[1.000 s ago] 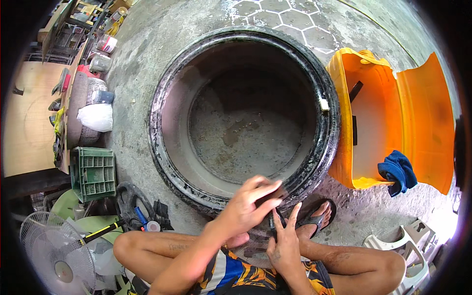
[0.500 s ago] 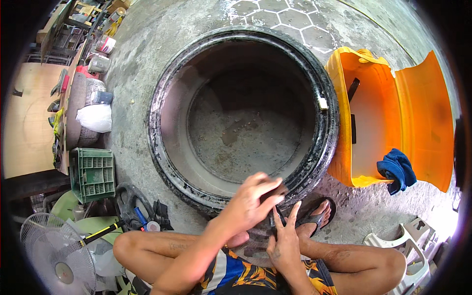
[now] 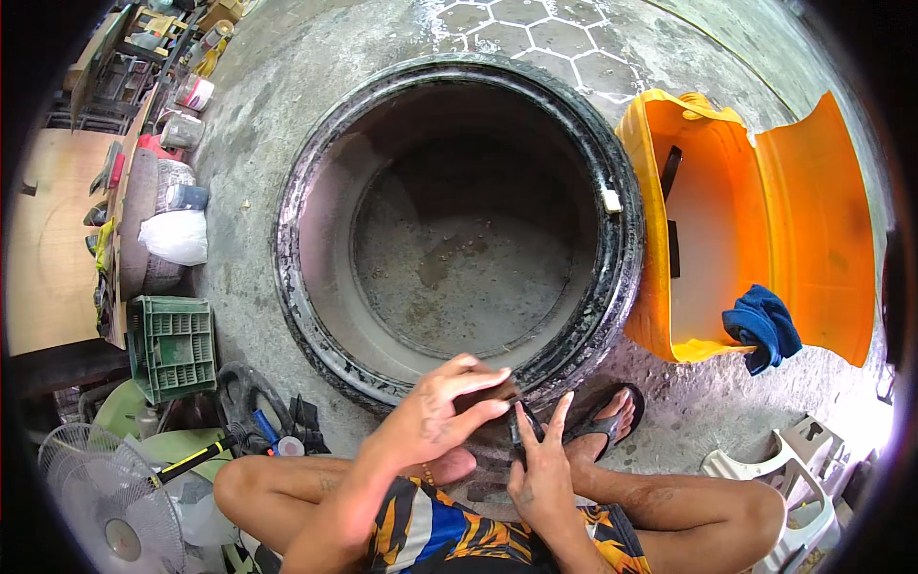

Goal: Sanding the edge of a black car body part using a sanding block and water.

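Observation:
My left hand [image 3: 435, 409] pinches a small dark brown, flat piece [image 3: 505, 390] between thumb and fingers. Just below it, my right hand [image 3: 543, 471] grips a dark, narrow object [image 3: 519, 430], with two fingers stretched along and past it. The brown piece is at the upper end of the dark object; whether they touch I cannot tell. Both hands are over my lap, at the near rim of a big round black tub [image 3: 295, 277]. Its grey inside holds murky shallow water or a wet bottom, with small specks. A small white block [image 3: 611, 201] rests on its right rim.
Right of the tub stands a cut-open orange container [image 3: 660, 330] with pale liquid, dark bars and a blue cloth [image 3: 762, 327] over its edge. A white plastic stool [image 3: 779, 469] lies at lower right. On the left are a green crate [image 3: 172, 346], a fan [image 3: 113, 497] and a wooden board [image 3: 62, 239].
My left hand has shifted left and slightly down with the brown piece. The right hand keeps its grip on the dark object. The whole view has shifted a little.

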{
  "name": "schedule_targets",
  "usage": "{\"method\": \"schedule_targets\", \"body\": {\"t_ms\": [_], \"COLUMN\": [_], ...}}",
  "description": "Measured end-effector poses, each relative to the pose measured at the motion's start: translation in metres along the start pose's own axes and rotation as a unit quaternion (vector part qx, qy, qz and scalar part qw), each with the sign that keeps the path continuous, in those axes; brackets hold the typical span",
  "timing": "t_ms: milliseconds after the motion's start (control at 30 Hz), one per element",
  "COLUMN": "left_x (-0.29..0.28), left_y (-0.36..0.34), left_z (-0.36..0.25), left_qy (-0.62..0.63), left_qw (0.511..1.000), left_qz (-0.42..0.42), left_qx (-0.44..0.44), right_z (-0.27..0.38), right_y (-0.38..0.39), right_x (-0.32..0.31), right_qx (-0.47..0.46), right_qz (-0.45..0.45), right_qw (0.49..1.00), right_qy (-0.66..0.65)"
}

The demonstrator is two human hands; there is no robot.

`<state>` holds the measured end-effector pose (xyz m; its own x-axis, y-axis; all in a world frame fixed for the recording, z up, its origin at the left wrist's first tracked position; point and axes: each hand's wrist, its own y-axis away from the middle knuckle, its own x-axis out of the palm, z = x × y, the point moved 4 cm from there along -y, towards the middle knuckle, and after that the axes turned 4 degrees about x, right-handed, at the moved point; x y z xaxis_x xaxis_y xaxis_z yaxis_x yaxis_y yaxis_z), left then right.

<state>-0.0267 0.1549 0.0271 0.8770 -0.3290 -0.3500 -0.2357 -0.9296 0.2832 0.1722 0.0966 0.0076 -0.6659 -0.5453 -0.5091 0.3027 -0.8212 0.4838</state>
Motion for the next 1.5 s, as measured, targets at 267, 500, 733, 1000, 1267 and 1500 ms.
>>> {"method": "schedule_targets", "body": {"t_ms": [267, 500, 733, 1000, 1267, 1500], "left_x": [0.014, 0.032, 0.036, 0.036, 0.014, 0.039], "left_y": [0.007, -0.019, 0.003, 0.008, -0.011, -0.035], "left_z": [-0.007, 0.000, -0.016, -0.015, 0.013, -0.006], "left_qy": [-0.023, -0.007, -0.079, -0.076, 0.051, -0.062], "left_qw": [0.997, 0.988, 0.980, 0.980, 0.973, 0.971], "left_qz": [-0.077, -0.152, -0.167, -0.167, -0.221, -0.215], "left_qx": [0.024, 0.025, 0.079, 0.076, 0.040, 0.083], "right_z": [-0.001, 0.006, 0.000, -0.004, -0.001, 0.002], "right_y": [0.001, -0.002, 0.002, 0.004, -0.003, 0.001], "right_x": [0.002, 0.003, 0.000, 0.005, -0.006, 0.005], "right_qx": [-0.006, 0.018, -0.003, 0.018, 0.024, -0.026], "right_qz": [0.002, 0.019, 0.005, 0.015, 0.016, -0.003], "right_qw": [1.000, 0.999, 1.000, 1.000, 0.997, 0.999], "right_qy": [-0.011, -0.036, -0.017, -0.020, -0.074, -0.018]}}
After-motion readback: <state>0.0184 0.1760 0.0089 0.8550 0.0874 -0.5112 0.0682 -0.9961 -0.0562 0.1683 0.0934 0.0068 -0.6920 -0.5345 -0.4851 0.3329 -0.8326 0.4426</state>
